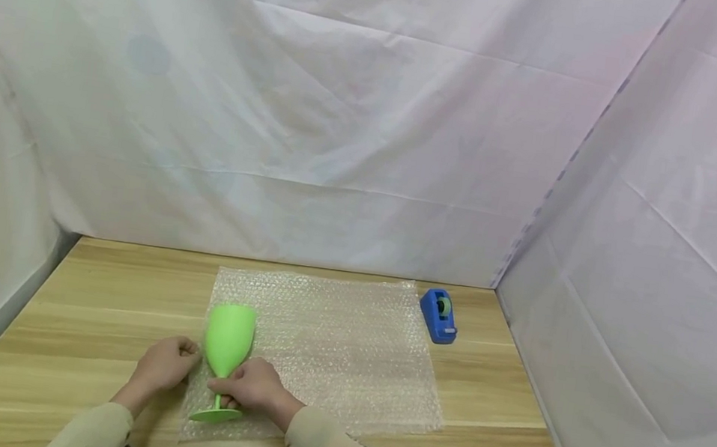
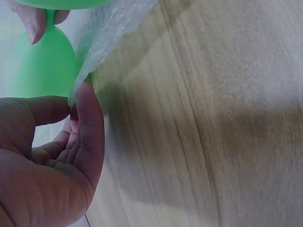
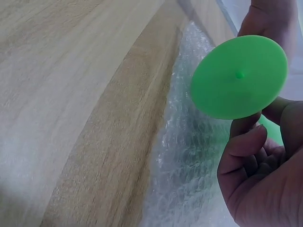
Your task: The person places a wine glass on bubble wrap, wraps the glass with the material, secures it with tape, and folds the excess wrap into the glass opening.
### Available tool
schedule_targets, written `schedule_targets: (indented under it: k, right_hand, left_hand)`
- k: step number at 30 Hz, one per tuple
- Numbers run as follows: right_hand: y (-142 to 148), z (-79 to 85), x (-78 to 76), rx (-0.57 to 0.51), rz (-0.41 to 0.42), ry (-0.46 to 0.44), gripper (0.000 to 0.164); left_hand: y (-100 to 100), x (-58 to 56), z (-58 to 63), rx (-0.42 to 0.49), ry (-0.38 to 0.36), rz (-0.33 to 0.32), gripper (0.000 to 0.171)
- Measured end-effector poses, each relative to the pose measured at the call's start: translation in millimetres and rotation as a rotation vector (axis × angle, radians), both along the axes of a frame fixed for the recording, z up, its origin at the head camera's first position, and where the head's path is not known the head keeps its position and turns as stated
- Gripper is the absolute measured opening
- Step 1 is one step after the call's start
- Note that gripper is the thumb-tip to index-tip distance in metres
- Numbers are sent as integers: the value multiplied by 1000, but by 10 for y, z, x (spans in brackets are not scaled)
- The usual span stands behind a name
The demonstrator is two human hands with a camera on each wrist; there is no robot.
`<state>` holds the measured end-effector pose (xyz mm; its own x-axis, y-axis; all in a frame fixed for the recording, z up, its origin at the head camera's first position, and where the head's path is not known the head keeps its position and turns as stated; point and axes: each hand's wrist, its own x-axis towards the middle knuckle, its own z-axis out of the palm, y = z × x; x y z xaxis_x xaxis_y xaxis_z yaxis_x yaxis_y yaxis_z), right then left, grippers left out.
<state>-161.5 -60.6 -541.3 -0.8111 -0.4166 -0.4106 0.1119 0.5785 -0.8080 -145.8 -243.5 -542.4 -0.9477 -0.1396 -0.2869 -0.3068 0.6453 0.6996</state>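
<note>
Right hand (image 1: 257, 385) grips the green goblet (image 1: 230, 335) by its stem, bowl beyond those fingers; left hand (image 1: 166, 364) pinches the near edge of the bubble wrap (image 1: 343, 342). I'd steady the stem and draw that edge evenly. Only my left wrist view shows wrap between thumb and finger.

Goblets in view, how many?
1: the green goblet, on its side over the left end of the bubble wrap, stem held by the right hand. All three views show this same one.
</note>
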Motion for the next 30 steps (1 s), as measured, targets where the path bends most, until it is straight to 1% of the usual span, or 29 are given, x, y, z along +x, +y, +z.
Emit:
schedule_targets:
  k: [5,9,12,15,20,24,26,28,30]
  right_hand:
    - [3,-29,1,15,21,9,40]
    - [19,-39,-11,33,38,32,39]
    - [45,-37,-24,51,48,53,38]
    - [69,-27,-28,57,60,62,37]
    - [91,-2,-23,47,76,36,37]
    - [100,14,-30,41,94,26,38]
    - [103,18,-33,38,105,21,39]
    - [105,20,-34,35,113,18,40]
    - [106,22,-32,40,122,24,41]
  left_hand:
    - [-1,32,-19,86,-9,24,31]
    - [9,31,-27,89,7,38,30]
    - [31,19,-15,117,16,50,32]
    - [62,14,5,193,0,63,35]
    - [99,11,23,325,-35,98,43]
    - [120,4,49,382,-54,107,55]
    - [142,3,77,374,-64,97,66]
    - [182,-1,109,339,-80,88,78]
    - [230,-18,121,283,-83,81,87]
